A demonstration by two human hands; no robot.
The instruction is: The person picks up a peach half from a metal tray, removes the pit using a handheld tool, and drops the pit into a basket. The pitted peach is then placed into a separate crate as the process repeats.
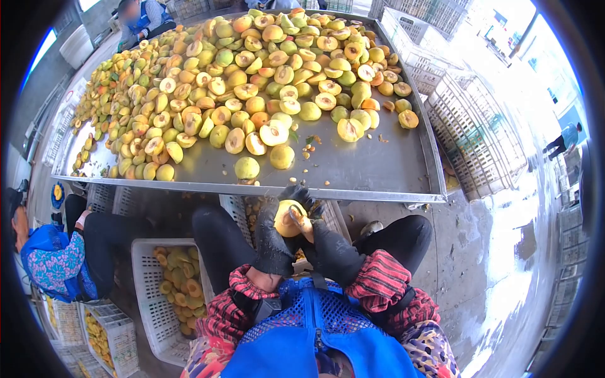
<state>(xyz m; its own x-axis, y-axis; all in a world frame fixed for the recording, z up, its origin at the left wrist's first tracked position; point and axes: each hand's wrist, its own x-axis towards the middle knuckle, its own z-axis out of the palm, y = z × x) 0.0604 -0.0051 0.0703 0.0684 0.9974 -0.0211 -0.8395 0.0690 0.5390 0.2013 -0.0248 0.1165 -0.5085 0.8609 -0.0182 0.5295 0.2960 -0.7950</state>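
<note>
My left hand (275, 234), in a dark glove, is closed around a yellow peach half (288, 218) with its cut face up. My right hand (324, 234), also gloved, is closed beside it and holds a small curved pitting tool (293, 215) against the cut face. Part of this tool is hidden by the fingers. Both hands are above my lap, just in front of the metal table (378, 170). Heaped on that table are many halved peaches (220, 94), some cut side up with reddish centres.
A white crate (142, 296) of peach halves stands left of my legs. Another crate (233, 208) is partly under the table edge. Stacked white crates (479, 132) stand right of the table. A co-worker (60, 258) sits at left, another person (142, 22) at the far left corner.
</note>
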